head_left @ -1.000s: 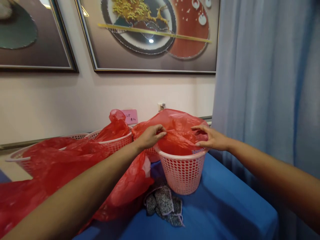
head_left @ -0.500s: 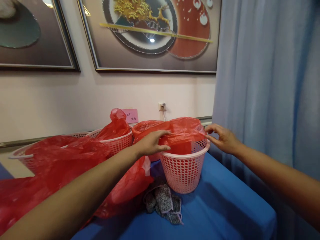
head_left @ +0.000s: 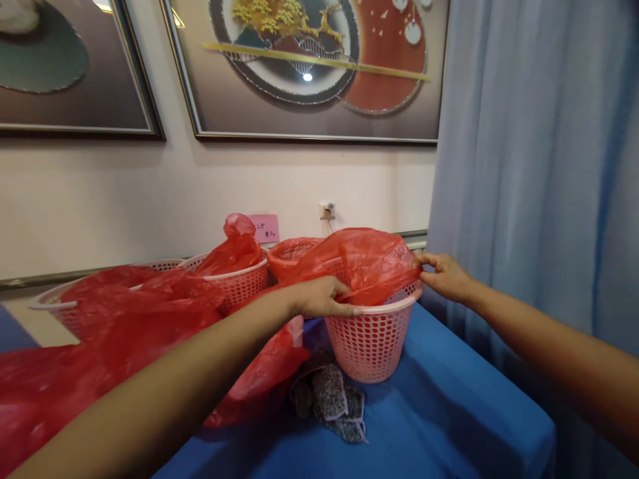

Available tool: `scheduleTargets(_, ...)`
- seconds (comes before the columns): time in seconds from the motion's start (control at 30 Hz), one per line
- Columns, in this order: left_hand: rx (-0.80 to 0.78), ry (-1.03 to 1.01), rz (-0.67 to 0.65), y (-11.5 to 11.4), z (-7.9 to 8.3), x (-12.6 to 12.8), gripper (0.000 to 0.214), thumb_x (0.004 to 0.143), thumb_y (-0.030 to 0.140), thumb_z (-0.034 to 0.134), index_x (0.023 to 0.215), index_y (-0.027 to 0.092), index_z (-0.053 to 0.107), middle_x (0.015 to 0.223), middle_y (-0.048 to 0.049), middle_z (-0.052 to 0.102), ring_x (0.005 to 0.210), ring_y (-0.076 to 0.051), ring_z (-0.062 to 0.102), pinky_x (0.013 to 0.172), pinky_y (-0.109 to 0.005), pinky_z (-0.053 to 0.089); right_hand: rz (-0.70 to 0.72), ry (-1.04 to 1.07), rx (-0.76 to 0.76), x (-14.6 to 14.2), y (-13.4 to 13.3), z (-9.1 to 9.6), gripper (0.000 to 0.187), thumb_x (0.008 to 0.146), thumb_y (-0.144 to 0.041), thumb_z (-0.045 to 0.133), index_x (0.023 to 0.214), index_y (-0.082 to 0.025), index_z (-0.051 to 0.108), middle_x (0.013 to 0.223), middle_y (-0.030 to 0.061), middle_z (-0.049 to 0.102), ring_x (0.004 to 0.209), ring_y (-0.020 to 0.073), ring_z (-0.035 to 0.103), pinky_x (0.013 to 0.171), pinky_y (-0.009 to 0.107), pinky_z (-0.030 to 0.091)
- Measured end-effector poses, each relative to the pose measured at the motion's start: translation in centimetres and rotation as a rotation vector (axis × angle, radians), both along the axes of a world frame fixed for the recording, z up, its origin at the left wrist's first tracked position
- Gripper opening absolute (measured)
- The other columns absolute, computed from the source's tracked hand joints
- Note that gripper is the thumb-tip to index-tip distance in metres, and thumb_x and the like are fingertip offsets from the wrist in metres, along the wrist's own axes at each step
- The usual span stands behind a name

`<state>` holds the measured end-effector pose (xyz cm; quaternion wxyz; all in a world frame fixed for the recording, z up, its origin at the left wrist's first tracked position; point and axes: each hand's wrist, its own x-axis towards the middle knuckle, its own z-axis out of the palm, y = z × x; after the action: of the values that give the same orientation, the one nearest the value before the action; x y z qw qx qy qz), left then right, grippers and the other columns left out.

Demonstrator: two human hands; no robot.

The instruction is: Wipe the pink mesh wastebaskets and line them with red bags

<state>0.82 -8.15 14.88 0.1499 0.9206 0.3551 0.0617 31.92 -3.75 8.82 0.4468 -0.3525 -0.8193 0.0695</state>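
Observation:
A red plastic bag [head_left: 369,259] is draped in and over a pink perforated plastic basket [head_left: 369,342], bulging above its far rim. My left hand [head_left: 319,297] is at the left side of the rim, its thumb along the front edge and its fingers closed on the bag. Across the basket, my right hand [head_left: 442,276] pinches the bag's right edge between thumb and fingers, just outside the rim. A crumpled grey speckled cloth [head_left: 337,402] lies in front of the basket on the blue-covered table [head_left: 439,426].
More baskets [head_left: 244,286] stand to the left along the wall, one with a bag sticking up. Loose red plastic bags [head_left: 164,319] spread over the left side. A blue curtain [head_left: 509,166] hangs at the right. Behind are a pink card [head_left: 267,228] and a wall socket [head_left: 327,211].
My left hand has moved right and slightly down onto the basket's rim. My right hand has shifted slightly right, and the bag's edge is pulled out to the right rim.

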Motion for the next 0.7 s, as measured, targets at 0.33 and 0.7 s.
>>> scheduleTargets(0.33,-0.003,-0.24,-0.064,1.8,-0.2,-0.2,0.018,0.088,0.029,0.067,0.101,0.017,0.073,0.099,-0.0048,0.076,0.088,-0.019,0.07,0.081,-0.031,0.053,0.012,-0.175,0.155,2.5,-0.8,-0.8,0.006,0.085,-0.026,0.061,0.085,-0.022,0.065,0.08,0.0011,0.07,0.075,0.0183,0.065,0.076,0.033,0.048)
scheduleTargets(0.7,0.709,-0.332,-0.187,-2.2,-4.5,-1.0,0.01,0.095,0.014,0.055,0.095,0.02,0.063,0.123,-0.0096,0.071,0.115,-0.021,0.065,0.098,-0.042,0.053,-0.248,-0.306,0.616,3.3,-3.2,-5.0,0.008,0.094,-0.017,0.058,0.097,-0.02,0.064,0.111,0.0086,0.07,0.1,0.0221,0.066,0.091,0.041,0.042)
